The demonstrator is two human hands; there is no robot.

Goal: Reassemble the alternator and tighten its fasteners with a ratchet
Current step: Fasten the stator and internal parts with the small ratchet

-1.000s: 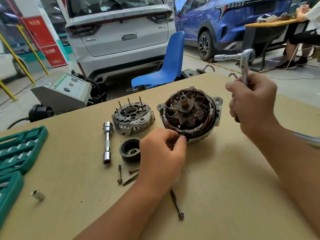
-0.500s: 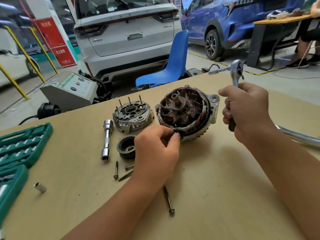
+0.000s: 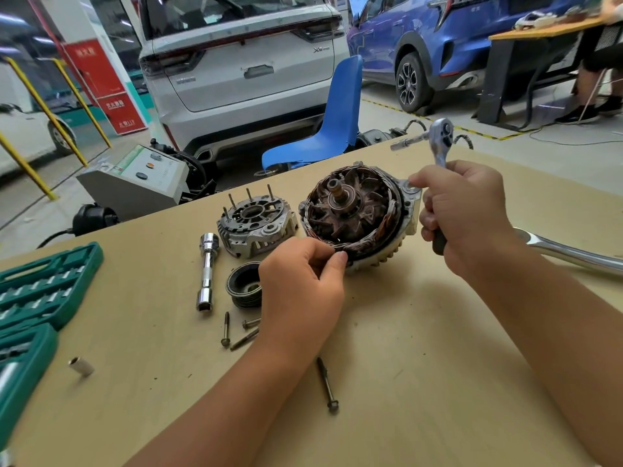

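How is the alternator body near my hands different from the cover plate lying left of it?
The alternator body is larger, tilted, and shows rusty brown rotor and copper windings; the cover plate is smaller, lies flat, and is silver-grey with four studs standing up. The left hand pinches the body's near edge and the right hand, gripping the ratchet, touches its ear; the plate lies untouched. Both rest on the table.

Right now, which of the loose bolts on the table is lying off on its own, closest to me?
The long bolt under the left forearm, head toward you. The other three bolts cluster together farther away, just below the black pulley.
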